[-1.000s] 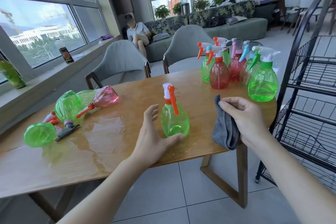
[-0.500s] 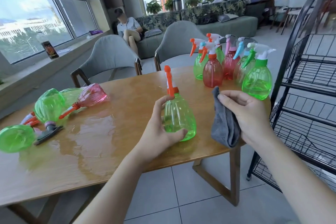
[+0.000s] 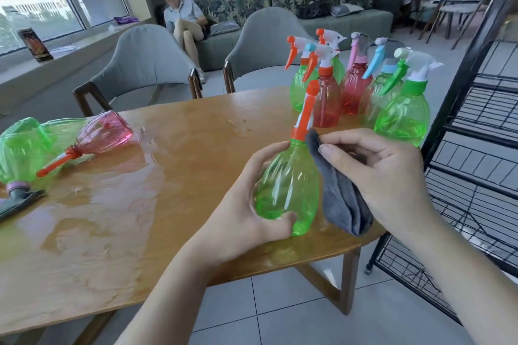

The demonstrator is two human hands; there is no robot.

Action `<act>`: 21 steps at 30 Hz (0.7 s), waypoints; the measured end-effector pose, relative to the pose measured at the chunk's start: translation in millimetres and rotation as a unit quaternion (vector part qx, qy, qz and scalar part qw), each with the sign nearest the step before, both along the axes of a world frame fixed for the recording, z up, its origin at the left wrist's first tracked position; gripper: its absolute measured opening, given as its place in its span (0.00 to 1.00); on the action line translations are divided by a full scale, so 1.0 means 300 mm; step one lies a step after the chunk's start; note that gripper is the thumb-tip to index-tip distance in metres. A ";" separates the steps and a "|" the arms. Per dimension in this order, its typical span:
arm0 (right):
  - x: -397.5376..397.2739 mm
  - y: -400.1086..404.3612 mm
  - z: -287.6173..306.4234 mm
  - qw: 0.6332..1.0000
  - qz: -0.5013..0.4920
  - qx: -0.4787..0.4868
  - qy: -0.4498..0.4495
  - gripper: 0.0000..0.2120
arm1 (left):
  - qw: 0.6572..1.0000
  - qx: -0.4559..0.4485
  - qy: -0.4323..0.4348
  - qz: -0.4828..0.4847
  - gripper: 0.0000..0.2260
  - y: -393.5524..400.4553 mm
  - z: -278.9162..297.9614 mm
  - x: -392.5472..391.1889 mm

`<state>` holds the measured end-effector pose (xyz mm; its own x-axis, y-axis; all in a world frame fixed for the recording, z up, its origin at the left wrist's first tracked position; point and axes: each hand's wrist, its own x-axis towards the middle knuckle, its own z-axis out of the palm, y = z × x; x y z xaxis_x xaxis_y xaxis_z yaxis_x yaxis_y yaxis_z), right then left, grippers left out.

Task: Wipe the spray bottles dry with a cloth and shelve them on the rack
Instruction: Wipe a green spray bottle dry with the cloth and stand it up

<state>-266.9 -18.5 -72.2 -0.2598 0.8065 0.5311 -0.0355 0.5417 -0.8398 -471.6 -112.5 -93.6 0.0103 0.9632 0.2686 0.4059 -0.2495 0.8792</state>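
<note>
Lifted green bottle (image 3: 288,187) now between both hands, cloth (image 3: 343,202) touching.

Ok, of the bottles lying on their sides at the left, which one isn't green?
The pink bottle, lying on the wet table with its orange trigger pointing toward the near left. The other bottles lying beside it are green.

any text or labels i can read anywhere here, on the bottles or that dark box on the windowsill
No readable text anywhere.
Spray bottles, including the held green bottle: no labels visible.
Dark box on the windowsill: printed front, too blurred to read.
Cloth, rack: no markings visible.
</note>
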 end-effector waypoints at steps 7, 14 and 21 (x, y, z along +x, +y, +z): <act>-0.068 0.016 -0.044 0.986 -0.068 0.128 -0.077 0.08 | 1.000 0.007 -0.008 -0.010 0.40 0.031 -0.006 0.007; -0.038 -0.019 -0.081 0.967 -0.050 0.216 -0.125 0.11 | 0.999 0.007 -0.041 0.004 0.38 0.028 -0.003 0.019; -0.038 -0.038 -0.080 0.955 -0.050 0.261 -0.130 0.10 | 0.998 -0.011 -0.058 -0.005 0.38 0.023 0.004 0.007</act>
